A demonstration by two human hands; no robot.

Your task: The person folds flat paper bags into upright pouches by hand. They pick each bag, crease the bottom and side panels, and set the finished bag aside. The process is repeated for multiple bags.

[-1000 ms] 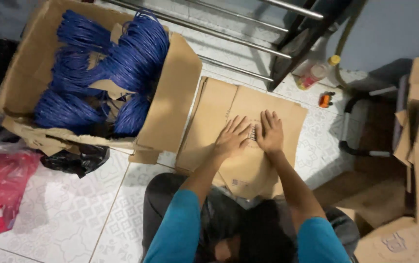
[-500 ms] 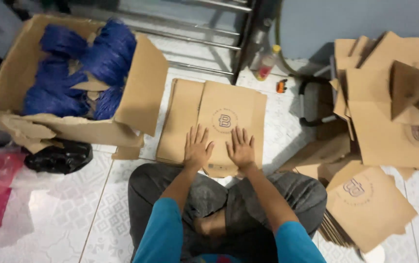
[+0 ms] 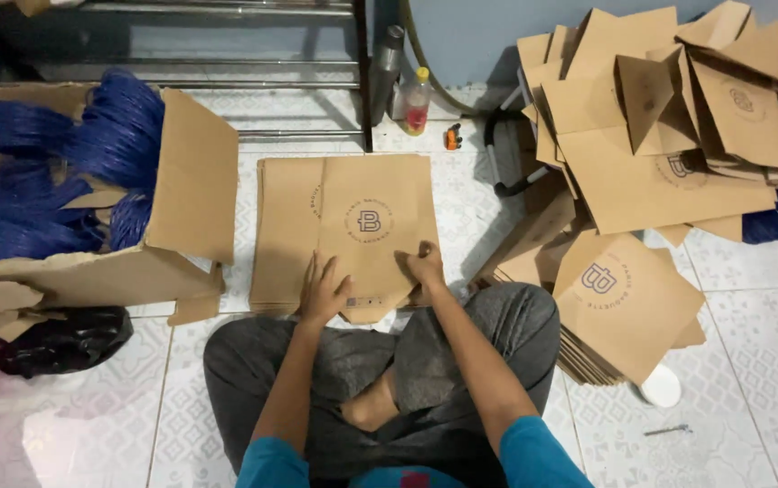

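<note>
Two bare hands work one flat brown paper bag (image 3: 353, 226) on the white tiled floor (image 3: 750, 316).
Left hand (image 3: 323, 291) lies open, palm down on the bag's near edge; right hand (image 3: 425, 267) pinches a fold at that same edge. Open cardboard box of blue cords (image 3: 63, 181) sits near the bag's left side.

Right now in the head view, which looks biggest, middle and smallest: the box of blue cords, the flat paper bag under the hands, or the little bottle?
1. Cardboard box of blue cords, largest.
2. Flat brown paper bag, close behind.
3. Small bottle, far smallest, though farther away.
</note>
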